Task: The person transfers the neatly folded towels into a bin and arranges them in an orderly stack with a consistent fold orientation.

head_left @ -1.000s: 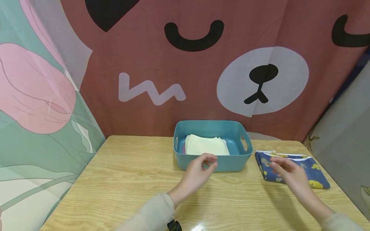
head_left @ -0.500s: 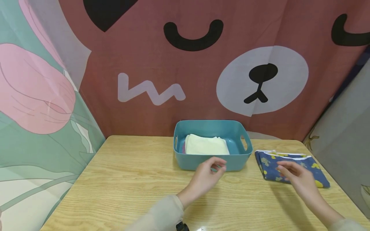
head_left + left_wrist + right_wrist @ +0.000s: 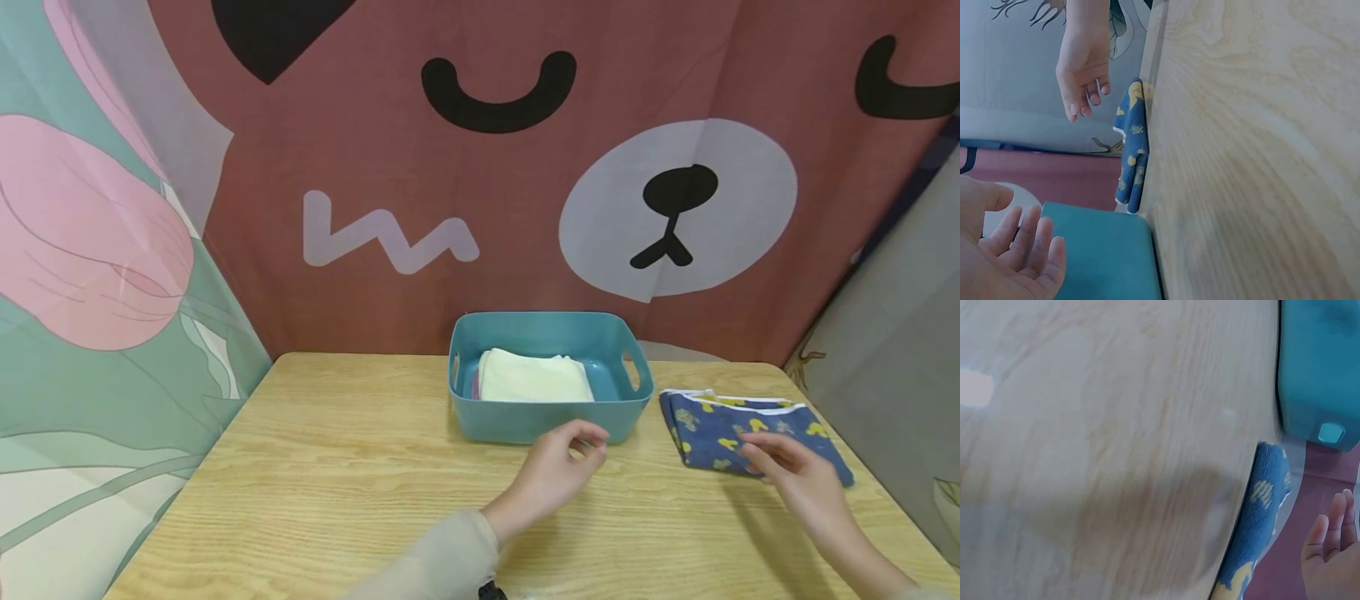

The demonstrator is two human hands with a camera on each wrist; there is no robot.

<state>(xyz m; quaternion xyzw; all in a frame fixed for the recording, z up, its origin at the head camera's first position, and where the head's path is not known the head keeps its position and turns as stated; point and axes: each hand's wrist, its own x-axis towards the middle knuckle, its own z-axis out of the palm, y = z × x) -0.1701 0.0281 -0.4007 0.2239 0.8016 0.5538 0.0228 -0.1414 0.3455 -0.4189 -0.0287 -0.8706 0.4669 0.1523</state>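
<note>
In the head view my left hand (image 3: 557, 468) hovers in front of a teal plastic basket (image 3: 517, 423), fingers loosely bent and holding nothing. A folded cream cloth (image 3: 534, 379) lies inside the basket, with a purple edge (image 3: 476, 385) showing at its left. To the right, a folded navy towel (image 3: 701, 429) with yellow figures and white trim rests on the table. My right hand (image 3: 806, 483) is held over the towel's near right part, with relaxed fingers and nothing in them. The left wrist view shows both the left hand (image 3: 1019, 256) and the right hand (image 3: 1085, 62) apart from the towel (image 3: 1135, 144).
The wooden table (image 3: 337, 467) has its back edge against a curtain (image 3: 375, 308) printed with a bear face. A floral curtain (image 3: 97, 233) hangs at the left, and a grey one (image 3: 900, 350) at the right. A dark wristband (image 3: 491, 590) shows at the left sleeve.
Both hands have drifted to the right and slightly nearer the person, their fingers much the same. The basket, the cream cloth and the navy towel have stayed in place.
</note>
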